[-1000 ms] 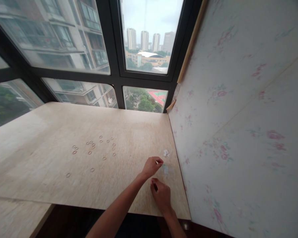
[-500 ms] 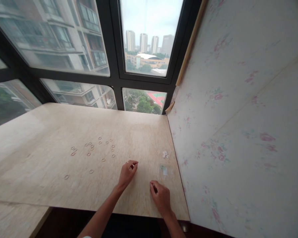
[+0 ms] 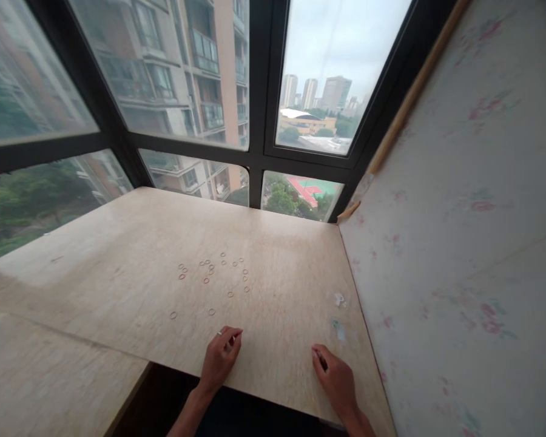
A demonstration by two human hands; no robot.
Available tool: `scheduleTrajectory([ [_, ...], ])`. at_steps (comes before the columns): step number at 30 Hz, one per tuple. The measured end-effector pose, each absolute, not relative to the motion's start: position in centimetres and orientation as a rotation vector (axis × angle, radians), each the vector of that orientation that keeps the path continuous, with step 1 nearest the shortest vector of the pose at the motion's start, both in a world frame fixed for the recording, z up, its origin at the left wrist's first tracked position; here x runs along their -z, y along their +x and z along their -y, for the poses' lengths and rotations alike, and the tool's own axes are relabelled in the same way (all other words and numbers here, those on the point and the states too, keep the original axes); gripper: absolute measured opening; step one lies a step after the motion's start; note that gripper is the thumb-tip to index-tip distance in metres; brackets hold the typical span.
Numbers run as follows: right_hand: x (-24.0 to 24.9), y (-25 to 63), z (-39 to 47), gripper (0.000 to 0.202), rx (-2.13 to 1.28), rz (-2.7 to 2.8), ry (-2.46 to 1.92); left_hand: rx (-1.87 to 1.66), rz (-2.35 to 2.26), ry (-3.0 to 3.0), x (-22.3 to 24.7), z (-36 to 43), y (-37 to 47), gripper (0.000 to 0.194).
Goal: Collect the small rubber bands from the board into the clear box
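Observation:
My left hand (image 3: 220,357) is over the near part of the pale tabletop (image 3: 282,340), thumb and fingertips pinched together, with a ring on one finger. Farther right, my right hand (image 3: 335,377) is closed in a similar pinch. Anything between either set of fingertips is too small to make out. Ahead and to the left lie several small thin loops that look like rubber bands, some brownish and some reddish. The closest loop (image 3: 212,312) to my left hand lies just beyond it. Beyond my right hand is a small clear plastic packet (image 3: 340,331) with a label.
A crumpled white scrap (image 3: 340,299) lies near the flowered wall (image 3: 437,267), which bounds the surface on the right. Dark window frames (image 3: 256,188) close off the back. At the near left, a second panel (image 3: 50,370) meets the tabletop beside a dark gap.
The view has turned left, so things appear farther right. My left hand has drawn back and leftward toward the near edge, widening the space between my hands. My right hand has barely moved.

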State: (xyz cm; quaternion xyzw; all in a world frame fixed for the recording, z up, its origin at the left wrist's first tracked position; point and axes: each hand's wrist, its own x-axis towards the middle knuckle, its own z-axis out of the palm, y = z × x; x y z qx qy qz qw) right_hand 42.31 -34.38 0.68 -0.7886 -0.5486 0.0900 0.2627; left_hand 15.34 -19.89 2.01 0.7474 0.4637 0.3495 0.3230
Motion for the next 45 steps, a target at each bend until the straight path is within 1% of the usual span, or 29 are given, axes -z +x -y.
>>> scheduleTrajectory([
  [4, -1.6, 40.8, 32.4, 0.036, -0.351, 1.605, -2.058, -0.968, -1.255, 1.889, -1.6, 19.3, 12.8, 0.024],
  [7, -2.7, 38.5, 29.1, 0.036, -0.4, 1.695, -2.006, -1.027, -1.25, 1.845, -1.4, 18.6, 11.7, 0.022],
  [15, -6.6, 30.8, 14.1, 0.033, -0.452, 1.995, -2.019, -1.024, -1.176, 1.805, -0.9, 18.2, 10.8, 0.019],
  [19, -7.2, 28.8, 7.2, 0.037, -0.475, 2.065, -2.066, -0.99, -1.114, 1.82, -0.4, 18.6, 10.4, 0.02],
  [22, -6.9, 28.6, 4.0, 0.039, -0.474, 2.106, -2.173, -0.999, -1.096, 1.825, -0.4, 18.9, 10.3, 0.019],
  [26, -6.6, 29.0, 2.0, 0.038, -0.449, 2.199, -2.282, -1.003, -1.097, 1.818, -0.5, 19.1, 10.3, 0.019],
  [32, -6.4, 29.1, 0.9, 0.032, -0.383, 2.363, -2.302, -0.987, -1.11, 1.827, -0.3, 19.2, 10.3, 0.019],
  [37, -6.0, 29.2, 0.2, 0.032, -0.359, 2.401, -2.309, -0.985, -1.128, 1.835, -0.3, 19.2, 10.4, 0.019],
  [41, -5.6, 29.5, -0.2, 0.032, -0.41, 2.399, -2.287, -0.991, -1.129, 1.865, -0.4, 19.2, 10.5, 0.018],
  [45, -5.3, 30.0, -0.2, 0.031, -0.56, 2.361, -2.237, -1.01, -1.147, 1.881, -0.5, 19.4, 10.7, 0.019],
])
